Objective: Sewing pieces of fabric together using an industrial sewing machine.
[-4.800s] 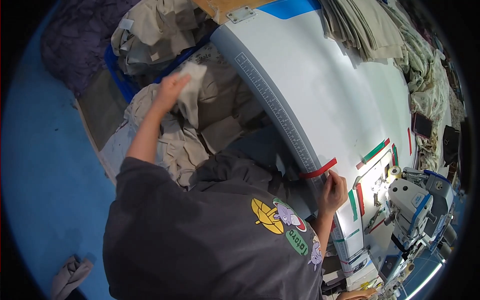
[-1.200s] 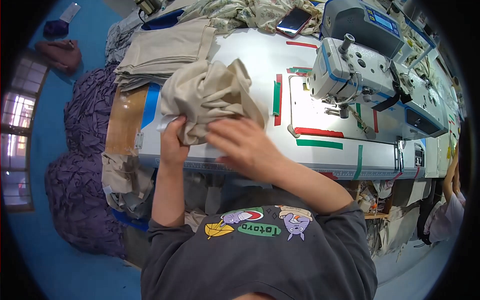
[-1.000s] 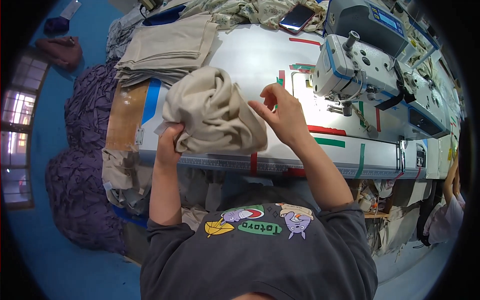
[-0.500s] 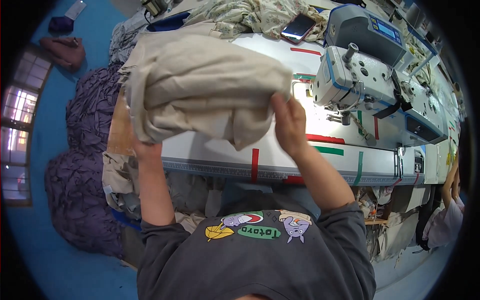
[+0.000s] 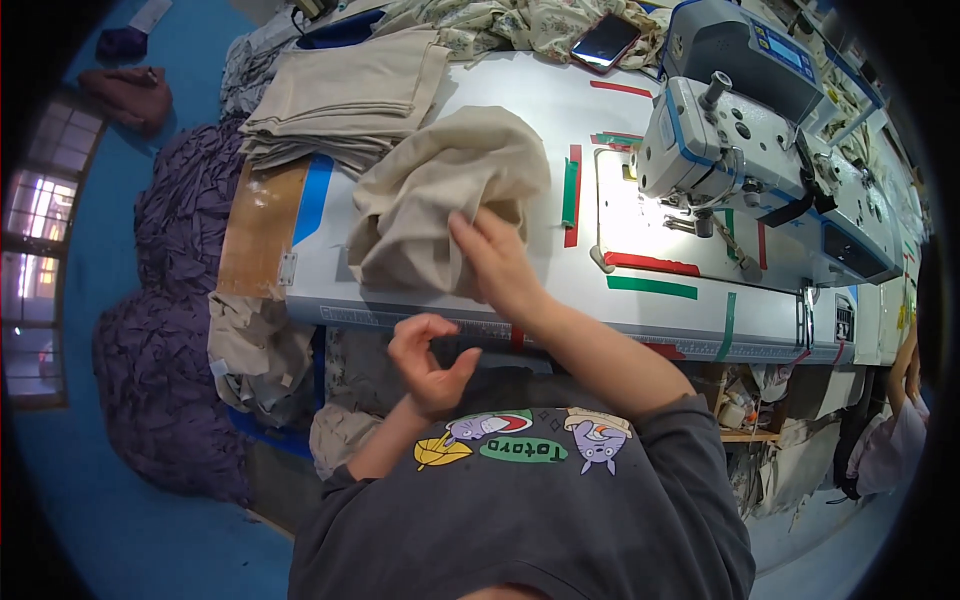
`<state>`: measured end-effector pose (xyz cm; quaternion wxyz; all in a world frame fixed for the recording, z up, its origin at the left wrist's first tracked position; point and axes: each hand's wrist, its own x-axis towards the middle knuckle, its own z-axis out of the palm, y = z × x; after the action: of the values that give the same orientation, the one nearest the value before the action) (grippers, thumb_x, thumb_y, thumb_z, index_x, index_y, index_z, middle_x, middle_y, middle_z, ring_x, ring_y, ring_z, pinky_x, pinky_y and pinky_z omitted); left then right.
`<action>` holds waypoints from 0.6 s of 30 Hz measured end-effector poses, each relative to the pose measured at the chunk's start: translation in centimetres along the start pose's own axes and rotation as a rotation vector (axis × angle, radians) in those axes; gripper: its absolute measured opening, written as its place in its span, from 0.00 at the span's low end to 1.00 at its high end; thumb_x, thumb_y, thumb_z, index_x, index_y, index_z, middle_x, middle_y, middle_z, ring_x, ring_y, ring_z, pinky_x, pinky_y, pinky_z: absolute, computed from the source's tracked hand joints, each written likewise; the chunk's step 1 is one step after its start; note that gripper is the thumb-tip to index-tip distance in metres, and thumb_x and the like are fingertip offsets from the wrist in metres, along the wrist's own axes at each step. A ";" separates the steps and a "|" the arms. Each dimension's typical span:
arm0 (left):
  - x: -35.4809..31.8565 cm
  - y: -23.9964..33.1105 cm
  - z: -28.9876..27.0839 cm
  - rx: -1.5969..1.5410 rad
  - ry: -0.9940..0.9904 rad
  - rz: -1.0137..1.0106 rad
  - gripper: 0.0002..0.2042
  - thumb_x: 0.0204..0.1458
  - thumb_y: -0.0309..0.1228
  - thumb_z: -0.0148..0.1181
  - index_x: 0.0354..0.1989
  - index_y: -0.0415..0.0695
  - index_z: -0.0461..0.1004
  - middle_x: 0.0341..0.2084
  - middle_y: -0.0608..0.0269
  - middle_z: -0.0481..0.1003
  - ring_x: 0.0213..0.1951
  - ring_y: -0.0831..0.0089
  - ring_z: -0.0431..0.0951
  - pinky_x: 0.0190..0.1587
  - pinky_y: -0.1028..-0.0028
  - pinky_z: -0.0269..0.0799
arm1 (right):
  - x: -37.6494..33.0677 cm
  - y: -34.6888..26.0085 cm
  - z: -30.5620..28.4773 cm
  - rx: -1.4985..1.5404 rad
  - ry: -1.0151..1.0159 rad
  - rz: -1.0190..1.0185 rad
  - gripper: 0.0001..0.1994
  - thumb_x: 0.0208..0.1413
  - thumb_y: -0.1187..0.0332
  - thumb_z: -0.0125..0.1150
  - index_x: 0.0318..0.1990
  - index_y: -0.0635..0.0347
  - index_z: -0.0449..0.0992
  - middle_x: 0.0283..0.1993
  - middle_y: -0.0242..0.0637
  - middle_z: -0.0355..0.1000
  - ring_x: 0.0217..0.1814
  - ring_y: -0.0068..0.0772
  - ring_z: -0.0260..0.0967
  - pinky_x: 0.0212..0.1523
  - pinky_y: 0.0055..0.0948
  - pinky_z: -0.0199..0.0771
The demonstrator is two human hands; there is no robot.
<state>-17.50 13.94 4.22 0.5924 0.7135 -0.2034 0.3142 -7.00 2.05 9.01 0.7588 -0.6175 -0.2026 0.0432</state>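
Observation:
A crumpled beige fabric piece [image 5: 430, 195] lies on the white sewing table [image 5: 600, 290], left of the sewing machine [image 5: 740, 130]. My right hand [image 5: 495, 260] rests on the near edge of this fabric, fingers spread over it. My left hand [image 5: 430, 355] hovers in front of the table's near edge, close to my chest, fingers loosely curled and holding nothing.
A stack of folded beige pieces [image 5: 345, 95] sits at the table's far left. A phone [image 5: 605, 42] lies on patterned cloth at the back. Purple fabric [image 5: 170, 330] is heaped on the blue floor to the left. Another person's arm [image 5: 900, 420] shows at the right.
The beige fabric was lifted from the left pile, held up in both hands, then dropped onto the table. My left hand has let go and drawn back; my right stays on the cloth.

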 end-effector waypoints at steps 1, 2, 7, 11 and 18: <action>-0.5 -0.3 0.9 0.042 0.021 -0.146 0.38 0.47 0.35 0.72 0.60 0.38 0.53 0.50 0.48 0.65 0.47 0.61 0.71 0.54 0.65 0.67 | 1.1 -0.8 0.2 0.239 0.017 0.175 0.15 0.68 0.63 0.48 0.54 0.63 0.71 0.46 0.36 0.74 0.47 0.27 0.72 0.49 0.28 0.71; -0.7 -1.1 1.5 0.047 0.059 -0.228 0.38 0.47 0.35 0.72 0.60 0.38 0.53 0.50 0.48 0.65 0.47 0.61 0.71 0.54 0.65 0.67 | 1.5 -1.6 1.0 0.552 0.028 0.244 0.14 0.68 0.62 0.48 0.52 0.61 0.70 0.45 0.36 0.74 0.45 0.24 0.73 0.47 0.26 0.73; 1.4 -5.1 -0.2 -0.005 0.140 -0.225 0.31 0.49 0.33 0.69 0.57 0.38 0.59 0.49 0.52 0.69 0.47 0.65 0.73 0.52 0.68 0.69 | 3.1 -6.7 6.4 1.191 -0.173 0.134 0.13 0.68 0.61 0.49 0.51 0.59 0.69 0.46 0.34 0.74 0.47 0.24 0.74 0.50 0.26 0.75; 6.3 -5.3 -2.8 -0.134 0.180 -0.158 0.27 0.50 0.30 0.68 0.56 0.37 0.63 0.48 0.55 0.72 0.47 0.68 0.74 0.49 0.70 0.71 | 2.6 -10.6 6.3 1.134 0.006 0.108 0.13 0.68 0.59 0.48 0.53 0.56 0.68 0.47 0.35 0.73 0.47 0.25 0.73 0.48 0.24 0.73; 13.7 4.0 -4.2 -0.122 0.120 -0.234 0.17 0.49 0.24 0.66 0.47 0.38 0.72 0.37 0.62 0.78 0.40 0.71 0.79 0.42 0.73 0.74 | 3.1 -6.7 0.3 -0.070 -0.152 -0.216 0.16 0.60 0.69 0.52 0.55 0.61 0.69 0.55 0.42 0.69 0.55 0.37 0.70 0.57 0.38 0.69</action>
<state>-11.18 18.31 17.00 0.6782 0.6749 -0.1017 0.2723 -5.53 1.74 16.23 0.7196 -0.6131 -0.3260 0.0008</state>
